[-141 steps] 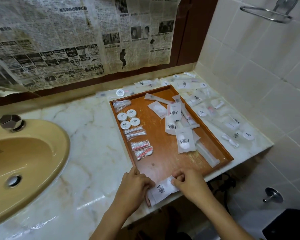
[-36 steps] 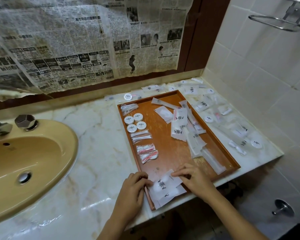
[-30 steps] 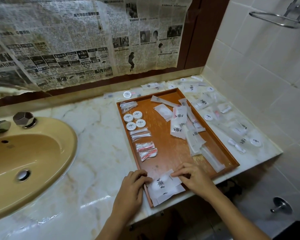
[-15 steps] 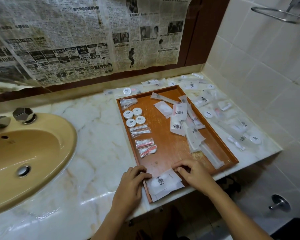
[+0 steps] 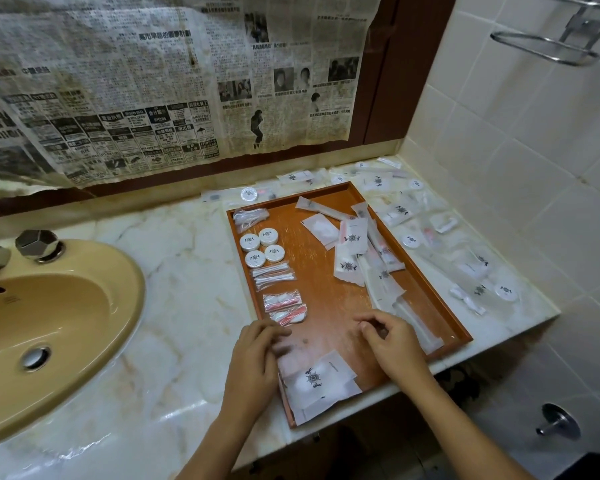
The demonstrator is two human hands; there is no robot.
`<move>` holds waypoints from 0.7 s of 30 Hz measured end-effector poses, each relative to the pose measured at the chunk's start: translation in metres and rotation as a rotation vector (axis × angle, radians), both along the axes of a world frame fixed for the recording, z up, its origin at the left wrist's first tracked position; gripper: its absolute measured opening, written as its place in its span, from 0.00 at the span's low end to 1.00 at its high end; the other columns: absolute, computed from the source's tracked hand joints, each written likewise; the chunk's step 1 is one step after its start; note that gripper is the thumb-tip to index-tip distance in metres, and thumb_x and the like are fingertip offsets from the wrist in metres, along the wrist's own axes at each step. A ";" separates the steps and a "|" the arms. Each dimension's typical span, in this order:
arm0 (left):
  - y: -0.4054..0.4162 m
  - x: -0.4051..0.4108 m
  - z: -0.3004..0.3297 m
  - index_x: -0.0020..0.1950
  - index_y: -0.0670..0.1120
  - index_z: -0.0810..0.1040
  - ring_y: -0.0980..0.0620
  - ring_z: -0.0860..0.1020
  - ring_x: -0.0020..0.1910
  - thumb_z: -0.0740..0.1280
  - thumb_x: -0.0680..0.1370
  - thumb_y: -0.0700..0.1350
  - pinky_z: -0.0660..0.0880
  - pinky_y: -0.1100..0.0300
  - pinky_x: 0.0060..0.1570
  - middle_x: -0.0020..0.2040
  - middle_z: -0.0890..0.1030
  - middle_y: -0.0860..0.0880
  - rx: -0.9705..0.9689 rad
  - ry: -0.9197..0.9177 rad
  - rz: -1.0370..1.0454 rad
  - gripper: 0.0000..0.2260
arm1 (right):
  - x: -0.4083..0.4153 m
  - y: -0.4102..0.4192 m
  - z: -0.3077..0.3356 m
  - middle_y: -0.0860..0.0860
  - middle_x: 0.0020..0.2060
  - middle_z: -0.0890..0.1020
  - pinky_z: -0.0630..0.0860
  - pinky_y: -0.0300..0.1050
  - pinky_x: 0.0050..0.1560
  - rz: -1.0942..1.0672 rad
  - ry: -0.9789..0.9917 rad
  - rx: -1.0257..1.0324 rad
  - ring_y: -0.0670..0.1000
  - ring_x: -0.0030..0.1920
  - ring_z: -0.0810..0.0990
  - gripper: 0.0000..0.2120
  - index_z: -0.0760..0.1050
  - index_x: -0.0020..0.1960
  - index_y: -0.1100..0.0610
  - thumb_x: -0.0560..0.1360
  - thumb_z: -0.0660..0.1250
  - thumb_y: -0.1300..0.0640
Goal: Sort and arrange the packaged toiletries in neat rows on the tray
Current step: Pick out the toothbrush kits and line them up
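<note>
An orange-brown tray (image 5: 321, 299) lies on the marble counter. Down its left side run a clear packet (image 5: 250, 216), several round white pots (image 5: 262, 248), cotton swab packets (image 5: 274, 273) and red-and-white packets (image 5: 285, 308). A loose heap of white sachets and long packets (image 5: 361, 261) covers its right half. A small stack of white sachets (image 5: 317, 381) with a black emblem sits in the near-left corner. My left hand (image 5: 253, 358) hovers at the tray's left rim just beside that stack, fingers relaxed and blurred. My right hand (image 5: 392, 344) is over the tray floor above the stack, fingers loosely curled, holding nothing.
More packaged toiletries (image 5: 430, 230) are scattered on the counter right of and behind the tray, up to the tiled wall. A tan sink (image 5: 49, 323) with a chrome tap knob (image 5: 39, 244) is on the left. The counter's front edge runs just below the tray.
Both hands have let go of the sachet stack in the tray's near corner and lifted off it, moving slightly farther into the tray. The stack stays where it was.
</note>
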State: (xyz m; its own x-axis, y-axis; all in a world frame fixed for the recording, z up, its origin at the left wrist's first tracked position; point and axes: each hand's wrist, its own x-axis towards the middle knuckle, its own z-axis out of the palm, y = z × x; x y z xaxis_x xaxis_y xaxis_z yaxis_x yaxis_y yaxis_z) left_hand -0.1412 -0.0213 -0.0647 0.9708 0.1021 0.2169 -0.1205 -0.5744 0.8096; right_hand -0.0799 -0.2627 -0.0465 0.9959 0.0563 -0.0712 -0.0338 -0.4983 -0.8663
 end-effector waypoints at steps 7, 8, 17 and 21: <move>-0.036 0.070 0.027 0.54 0.53 0.80 0.59 0.72 0.57 0.62 0.78 0.39 0.69 0.64 0.57 0.55 0.73 0.60 0.104 -0.025 -0.015 0.12 | 0.046 -0.014 0.020 0.41 0.44 0.82 0.73 0.31 0.40 -0.097 -0.080 0.032 0.36 0.43 0.78 0.09 0.80 0.54 0.46 0.78 0.67 0.58; -0.043 0.081 0.029 0.54 0.53 0.80 0.60 0.72 0.57 0.63 0.78 0.40 0.69 0.64 0.57 0.55 0.73 0.61 0.123 -0.019 -0.020 0.11 | 0.052 -0.016 0.022 0.41 0.44 0.81 0.72 0.30 0.39 -0.104 -0.078 0.038 0.36 0.42 0.77 0.09 0.79 0.54 0.46 0.78 0.67 0.58; -0.088 0.171 0.033 0.59 0.55 0.78 0.57 0.71 0.56 0.67 0.77 0.50 0.73 0.53 0.56 0.58 0.75 0.57 0.259 0.068 -0.044 0.10 | 0.116 -0.036 0.026 0.42 0.47 0.83 0.75 0.29 0.43 -0.128 -0.080 0.062 0.40 0.45 0.80 0.09 0.82 0.54 0.49 0.77 0.68 0.59; -0.096 0.196 0.027 0.61 0.57 0.76 0.57 0.72 0.59 0.68 0.76 0.52 0.75 0.54 0.57 0.60 0.75 0.58 0.333 0.116 -0.032 0.14 | 0.136 -0.040 0.026 0.41 0.44 0.83 0.75 0.30 0.44 -0.132 -0.093 0.083 0.41 0.44 0.79 0.09 0.82 0.52 0.50 0.76 0.69 0.60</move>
State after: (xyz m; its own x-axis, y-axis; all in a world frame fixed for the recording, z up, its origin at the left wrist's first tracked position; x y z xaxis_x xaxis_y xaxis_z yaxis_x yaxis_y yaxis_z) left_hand 0.0548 -0.1175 -0.0376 0.9925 0.0137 0.1215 -0.0609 -0.8066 0.5879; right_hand 0.0561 -0.3032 -0.0209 0.9971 -0.0732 0.0213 -0.0116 -0.4219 -0.9066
